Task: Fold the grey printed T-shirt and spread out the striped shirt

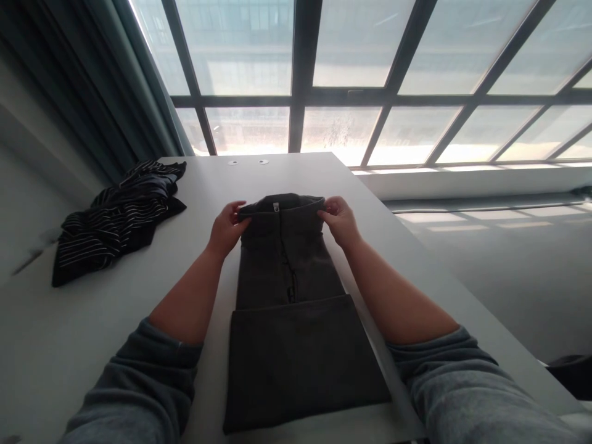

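A dark grey zip-up top [300,357] lies folded into a narrow shape on the white table [203,364]. Its lower part is doubled up over the front in a flat, square panel. Above that panel, a zip runs up the middle to the high collar [303,216], where a small pale label shows inside. My left hand [229,228] pinches the collar's left corner between thumb and fingers. On the opposite corner, my right hand [340,219] has the same kind of pinch. The collar's upper edge stands slightly apart, showing the inside.
Black clothing with white stripes [115,222] lies crumpled on the table's left side. Two small round fittings [263,161] sit near the far edge. Beyond are large framed windows [250,129] and a dark curtain [92,80]. The table's right edge drops to a pale floor [481,265].
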